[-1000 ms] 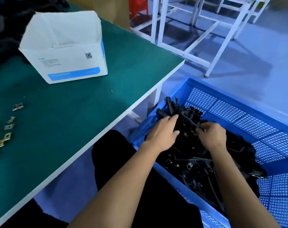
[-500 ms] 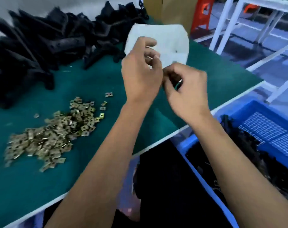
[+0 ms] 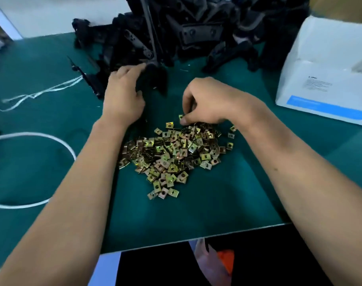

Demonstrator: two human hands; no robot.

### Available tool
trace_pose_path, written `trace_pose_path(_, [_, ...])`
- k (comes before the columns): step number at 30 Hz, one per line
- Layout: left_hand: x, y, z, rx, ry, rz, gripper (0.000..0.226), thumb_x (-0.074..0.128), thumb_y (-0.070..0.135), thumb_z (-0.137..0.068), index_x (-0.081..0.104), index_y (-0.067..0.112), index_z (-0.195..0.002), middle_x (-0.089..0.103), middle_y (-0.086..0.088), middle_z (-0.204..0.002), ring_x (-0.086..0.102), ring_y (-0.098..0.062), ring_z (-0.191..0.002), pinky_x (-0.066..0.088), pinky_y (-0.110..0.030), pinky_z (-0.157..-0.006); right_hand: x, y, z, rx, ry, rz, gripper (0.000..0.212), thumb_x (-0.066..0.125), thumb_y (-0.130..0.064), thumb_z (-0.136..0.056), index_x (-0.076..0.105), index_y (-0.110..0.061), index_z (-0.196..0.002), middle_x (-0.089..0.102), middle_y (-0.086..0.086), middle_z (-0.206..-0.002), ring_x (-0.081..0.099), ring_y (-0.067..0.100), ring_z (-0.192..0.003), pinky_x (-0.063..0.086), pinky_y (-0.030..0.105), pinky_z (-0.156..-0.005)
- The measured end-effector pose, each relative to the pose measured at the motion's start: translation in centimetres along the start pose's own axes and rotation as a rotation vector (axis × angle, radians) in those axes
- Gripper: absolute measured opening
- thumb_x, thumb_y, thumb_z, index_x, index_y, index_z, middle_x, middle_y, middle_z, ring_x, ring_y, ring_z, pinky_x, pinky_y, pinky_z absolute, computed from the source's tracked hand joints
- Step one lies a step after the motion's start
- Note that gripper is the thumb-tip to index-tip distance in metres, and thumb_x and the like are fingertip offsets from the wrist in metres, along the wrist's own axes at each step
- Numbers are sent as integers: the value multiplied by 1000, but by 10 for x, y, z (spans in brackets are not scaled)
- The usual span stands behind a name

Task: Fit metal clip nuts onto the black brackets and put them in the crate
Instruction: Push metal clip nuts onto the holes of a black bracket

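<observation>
Nearest me sits the heap of clip nuts (image 3: 169,155) on the green table (image 3: 196,213), and I take it as my landmark. A second ago both my hands were down in the blue crate among fitted brackets; half a second ago they were lifted together over the table. Now they have split, so I judge one cycle is closed and the next is opening, with the crate gone from view.

At the far right edge of the heap my right hand (image 3: 207,100) curls down, thumb and fingertips closing on one clip nut (image 3: 181,117); I think it is pinched, though the fingers hide the contact.

Beyond the heap, to its far left, my left hand (image 3: 124,96) wraps a black bracket (image 3: 153,76) at the foot of the bracket pile (image 3: 196,32). Right of the heap stands a white carton (image 3: 324,79); left of it lies a white cord (image 3: 41,139).
</observation>
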State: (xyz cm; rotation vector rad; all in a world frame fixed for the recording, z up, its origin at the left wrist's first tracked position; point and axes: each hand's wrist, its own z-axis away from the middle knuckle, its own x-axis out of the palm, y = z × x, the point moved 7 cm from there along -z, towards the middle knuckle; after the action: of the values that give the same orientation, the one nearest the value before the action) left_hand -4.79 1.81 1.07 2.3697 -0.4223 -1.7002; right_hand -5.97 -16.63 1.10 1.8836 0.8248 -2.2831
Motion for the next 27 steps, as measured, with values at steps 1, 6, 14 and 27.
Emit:
trace_pose_path(1, [2,-4,-2,3,2,4,63,64,-1,-91,49,14,-150,55,-14,-145,47,-37,-133,35,-39,-115,2,-1,-1,-30,-25,-19,18,86,-40,-80,75,-26,-83,69,-12,-78,65,6,-73,42,21,-58])
trace_pose_path(6, [-7,-5,0,12,145,100,34,76,16,-91,71,16,-124,67,-7,-116,62,-29,-108,51,-41,-95,7,12,1,-119,5,-161,13,80,-31,-89,68,-28,-82,65,-13,-76,59,-2,-68,39,13,-61])
trace_pose_path(14, [-26,-2,2,-27,210,299,39,70,12,-93,60,23,-129,70,-1,-103,68,-25,-98,56,-37,-89,0,36,5,-107,246,-652,10,74,-12,-93,66,-16,-90,72,1,-77,64,5,-65,52,21,-61])
trace_pose_path(27, [-10,36,16,234,-17,422,24,71,10,-88,74,13,-111,70,7,-99,58,-2,-86,44,-15,-80,5,36,6,-87,294,-1032,15,72,3,-91,76,-7,-101,76,12,-85,72,16,-73,52,20,-58])
